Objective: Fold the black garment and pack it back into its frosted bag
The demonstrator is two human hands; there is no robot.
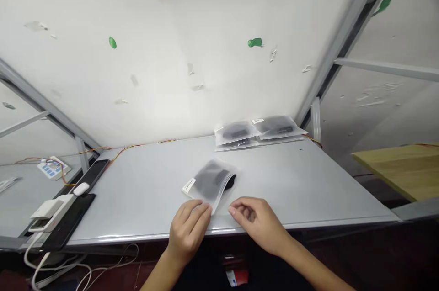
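Observation:
A frosted translucent plastic bag with a dark item inside lies on the grey table in front of me. It has a small white label at its left corner, and its right end gapes, showing a black edge of the contents. My left hand is closed on the bag's near edge, fingertips pressed to the plastic. To the right of the bag, my right hand hovers at the table's front edge with curled fingers, thumb and index close together. It looks apart from the bag, and nothing shows in it.
Several similar bags lie stacked against the white wall at the back right. A power strip with a white plug, black phones, and cables line the left edge. Grey metal posts frame the sides; a wooden board is at right.

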